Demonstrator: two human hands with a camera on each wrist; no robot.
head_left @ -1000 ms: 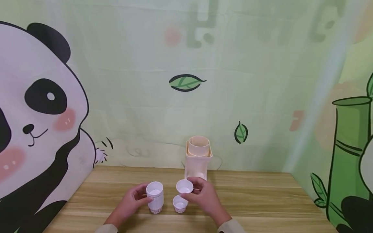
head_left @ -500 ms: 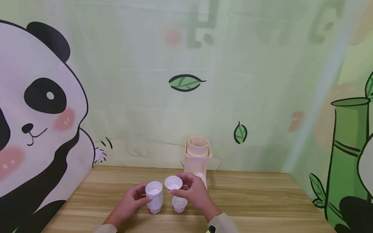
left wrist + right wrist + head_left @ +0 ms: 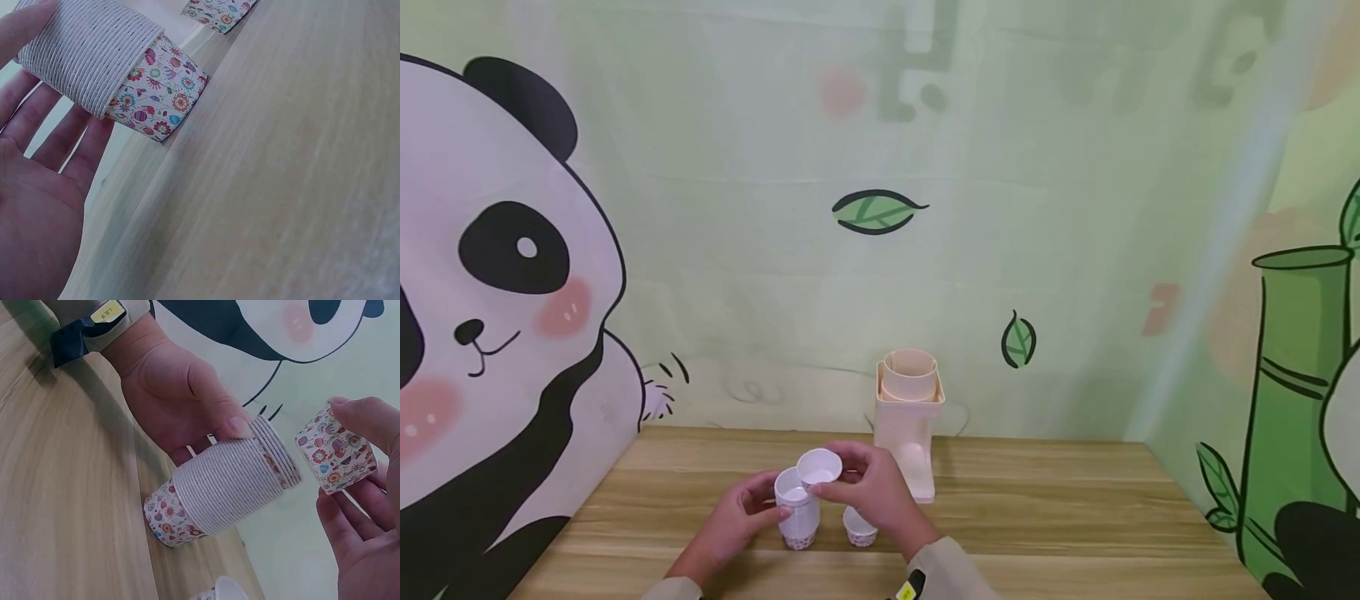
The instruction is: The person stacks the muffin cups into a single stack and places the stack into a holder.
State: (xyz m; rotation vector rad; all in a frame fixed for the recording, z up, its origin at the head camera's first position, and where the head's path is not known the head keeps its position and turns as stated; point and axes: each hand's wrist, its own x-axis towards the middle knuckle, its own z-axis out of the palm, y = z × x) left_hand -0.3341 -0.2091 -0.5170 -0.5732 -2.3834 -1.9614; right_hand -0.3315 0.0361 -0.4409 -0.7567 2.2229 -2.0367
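A tall stack of nested paper cups (image 3: 800, 523) with flower-print sides stands upright on the table. My left hand (image 3: 739, 518) grips it from the left, its thumb at the near side; stacked rims (image 3: 87, 53) fill the upper part in the left wrist view. With my right hand (image 3: 874, 490) I pinch a single paper cup (image 3: 820, 469) between thumb and fingers. In the head view it overlaps the stack's mouth, while a gap separates this flowered cup (image 3: 334, 453) from the stack (image 3: 228, 484) in the right wrist view. Another paper cup (image 3: 859, 531) stands under my right forearm, partly hidden.
Behind my right hand stands a pale pink cup holder (image 3: 906, 417) with a round tube in its top. The wooden table (image 3: 1060, 508) ends at a green curtain wall (image 3: 737, 292) printed with a panda and bamboo.
My right hand has carried the single cup leftward, from above the standing cup to the mouth of the stack. The left hand and the stack have stayed in place.
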